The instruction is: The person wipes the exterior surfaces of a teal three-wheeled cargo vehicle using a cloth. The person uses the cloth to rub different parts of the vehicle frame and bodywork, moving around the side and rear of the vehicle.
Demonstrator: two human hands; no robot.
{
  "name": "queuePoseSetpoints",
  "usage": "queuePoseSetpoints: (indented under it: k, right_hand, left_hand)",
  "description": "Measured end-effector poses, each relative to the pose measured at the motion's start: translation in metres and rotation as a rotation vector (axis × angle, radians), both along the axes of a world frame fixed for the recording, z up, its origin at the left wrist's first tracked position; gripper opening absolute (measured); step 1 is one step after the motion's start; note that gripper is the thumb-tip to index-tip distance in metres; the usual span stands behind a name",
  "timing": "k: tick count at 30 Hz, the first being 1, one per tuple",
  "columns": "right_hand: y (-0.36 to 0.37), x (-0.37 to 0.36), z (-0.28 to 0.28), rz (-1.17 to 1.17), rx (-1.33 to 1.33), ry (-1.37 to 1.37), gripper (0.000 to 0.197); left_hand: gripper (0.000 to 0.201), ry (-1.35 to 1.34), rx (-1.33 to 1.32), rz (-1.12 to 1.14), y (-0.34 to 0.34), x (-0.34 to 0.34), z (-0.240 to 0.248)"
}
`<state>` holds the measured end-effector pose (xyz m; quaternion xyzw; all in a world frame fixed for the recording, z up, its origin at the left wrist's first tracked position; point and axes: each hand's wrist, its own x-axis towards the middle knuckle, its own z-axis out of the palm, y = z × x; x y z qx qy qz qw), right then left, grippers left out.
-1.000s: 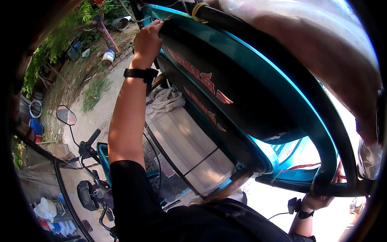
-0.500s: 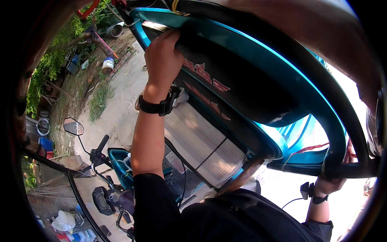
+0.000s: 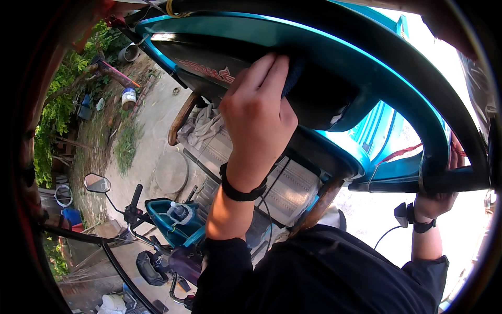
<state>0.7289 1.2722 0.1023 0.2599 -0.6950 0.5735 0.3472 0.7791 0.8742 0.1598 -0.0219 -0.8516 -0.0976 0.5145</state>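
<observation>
A teal canopy roof (image 3: 334, 47) arches overhead, its long axis running from the upper left down to the right, with a dark panel (image 3: 219, 52) under its rim. The left hand (image 3: 259, 112) is raised to that panel, fingers pressed together and flat against a dark blue cloth (image 3: 294, 73); most of the cloth is hidden behind the fingers. One black band circles that wrist. The right hand (image 3: 438, 196) is wrapped tight around a black bar (image 3: 402, 184) at the roof's lower right edge, its fingers partly hidden by the bar; a black strap with a small device sits on that wrist. Below stand one motorbike (image 3: 167, 230) with one round mirror (image 3: 97, 183), pointing up-left, and a metal-floored sidecar bed (image 3: 293, 191). The upper right is washed out by glare.
</observation>
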Motion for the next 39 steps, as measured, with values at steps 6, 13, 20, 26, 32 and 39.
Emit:
queuePoseSetpoints:
  k: [6,13,20,26,32,39]
  right_hand:
    - [-0.003,0.002,-0.001,0.089,-0.137,-0.053,0.047]
    - [-0.013,0.000,0.004,0.247,-0.323,-0.053,0.047]
    - [-0.009,0.008,0.002,-0.017,-0.113,-0.172,0.064]
    - [-0.008,0.008,0.004,-0.176,0.094,-0.123,0.077]
    - [-0.006,0.005,-0.001,0.049,-0.133,-0.153,0.079]
    - [0.000,-0.002,-0.007,0.399,-0.399,-0.252,0.081]
  left_hand:
    - [0.041,-0.061,-0.084,-0.048,0.046,0.009,0.009]
    - [0.040,-0.028,-0.022,-0.231,0.074,0.012,0.005]
    - [0.043,-0.077,-0.048,-0.190,0.069,0.020,0.012]
    - [0.050,-0.175,-0.279,-0.115,0.055,0.016,0.021]
    - [0.026,0.054,-0.405,-0.025,0.043,-0.002,0.016]
    - [0.016,0.194,-0.630,-0.021,0.005,-0.016,0.019]
